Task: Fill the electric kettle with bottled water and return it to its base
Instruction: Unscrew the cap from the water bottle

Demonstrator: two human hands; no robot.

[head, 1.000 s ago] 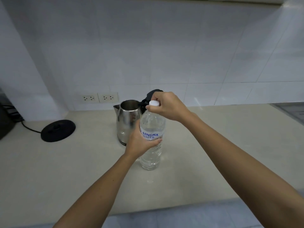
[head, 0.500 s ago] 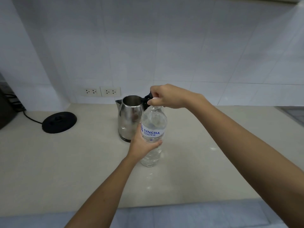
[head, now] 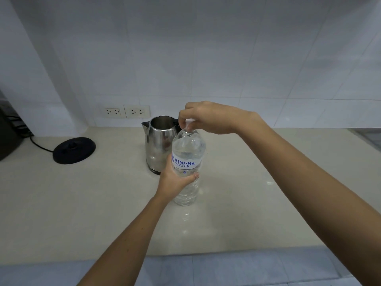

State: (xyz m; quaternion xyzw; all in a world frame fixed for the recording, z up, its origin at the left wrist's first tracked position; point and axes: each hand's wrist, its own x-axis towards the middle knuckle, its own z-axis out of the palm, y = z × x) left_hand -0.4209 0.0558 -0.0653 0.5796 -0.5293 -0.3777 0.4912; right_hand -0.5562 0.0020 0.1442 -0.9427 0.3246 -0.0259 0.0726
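A clear water bottle [head: 188,149] with a blue-lettered white label stands upright on the beige counter [head: 82,203]. My left hand [head: 174,181] grips its body just below the label. My right hand [head: 203,117] curls over the bottle's top, fingers pinching the white cap [head: 190,121], which is mostly hidden. Right behind the bottle stands the steel electric kettle [head: 159,141], lid open, off its base. The round black kettle base [head: 74,150] lies to the left, with a cord running off left.
Two wall sockets [head: 126,111] sit in the white tiled wall behind the kettle. A dark appliance [head: 6,139] stands at the far left edge. The counter's front edge runs across the lower view, with tiled floor below.
The view has shifted slightly. My right hand stays on the bottle's cap, with its fingers turned a little; my left hand keeps its grip on the bottle.
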